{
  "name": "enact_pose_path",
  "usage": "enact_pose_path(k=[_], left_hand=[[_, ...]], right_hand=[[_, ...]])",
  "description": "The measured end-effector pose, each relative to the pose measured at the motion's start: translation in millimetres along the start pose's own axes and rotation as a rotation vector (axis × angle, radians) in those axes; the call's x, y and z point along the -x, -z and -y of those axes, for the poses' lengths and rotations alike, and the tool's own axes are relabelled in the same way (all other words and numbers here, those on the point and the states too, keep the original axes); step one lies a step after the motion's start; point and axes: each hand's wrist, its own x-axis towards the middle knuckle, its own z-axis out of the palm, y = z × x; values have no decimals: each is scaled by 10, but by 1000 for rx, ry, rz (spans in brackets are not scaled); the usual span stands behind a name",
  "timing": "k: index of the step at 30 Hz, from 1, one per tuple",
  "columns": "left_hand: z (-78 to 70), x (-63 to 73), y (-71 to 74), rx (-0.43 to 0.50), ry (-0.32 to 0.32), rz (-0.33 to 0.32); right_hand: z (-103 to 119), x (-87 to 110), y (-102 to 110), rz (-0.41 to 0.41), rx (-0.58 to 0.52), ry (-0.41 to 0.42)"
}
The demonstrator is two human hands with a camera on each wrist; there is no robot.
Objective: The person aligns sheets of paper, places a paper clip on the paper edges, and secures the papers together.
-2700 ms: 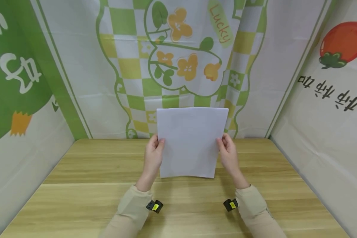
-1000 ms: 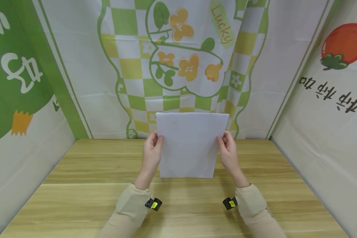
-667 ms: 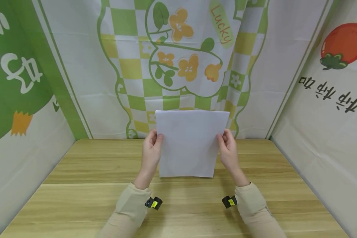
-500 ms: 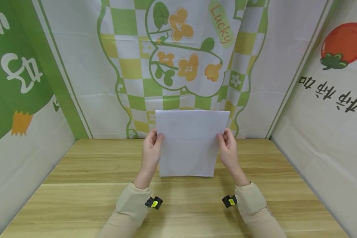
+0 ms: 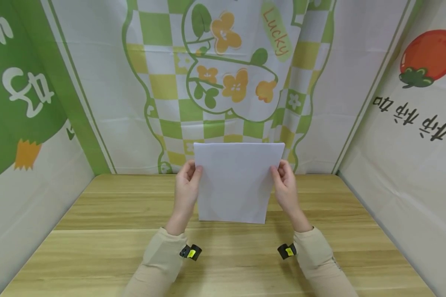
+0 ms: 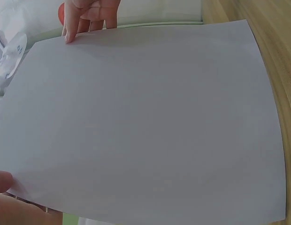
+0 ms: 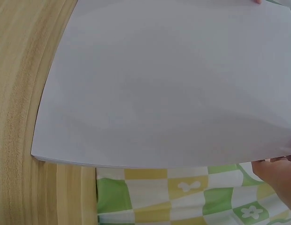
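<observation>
A stack of blank white paper (image 5: pixel 235 185) stands nearly upright on its short edge over the wooden table, facing me. In the right wrist view the paper (image 7: pixel 164 84) shows several layered sheets along its side edge. My left hand (image 5: pixel 186 187) pinches the left edge, thumb on the front and fingers behind. Opposite it, my right hand (image 5: pixel 286 185) grips the right edge the same way. From the left wrist, the paper (image 6: pixel 145 122) fills most of the view, bowing slightly, with the right hand (image 6: pixel 91 14) at its far edge.
The wooden table (image 5: pixel 223 264) runs back to a curtain (image 5: pixel 163 82) with green and yellow checks. Cloth panels (image 5: pixel 401 173) close in both sides. A small black wrist camera (image 5: pixel 191 252) sits at the left sleeve, another black camera (image 5: pixel 286 251) at the right.
Both hands keep hold of the paper stack. Its top edge dipped, rose a little, and now sits lower than half a second ago. The left hand has shifted slightly left.
</observation>
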Motion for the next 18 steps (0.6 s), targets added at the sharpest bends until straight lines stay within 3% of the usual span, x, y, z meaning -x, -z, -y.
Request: enact_pose_path(k=[12, 18], left_hand=[[-33, -5, -2, -28, 2, 16], [-49, -4, 4, -29, -16, 19]], right_hand=[[251, 24, -45, 9, 7, -39], [103, -20, -23, 5, 5, -35]])
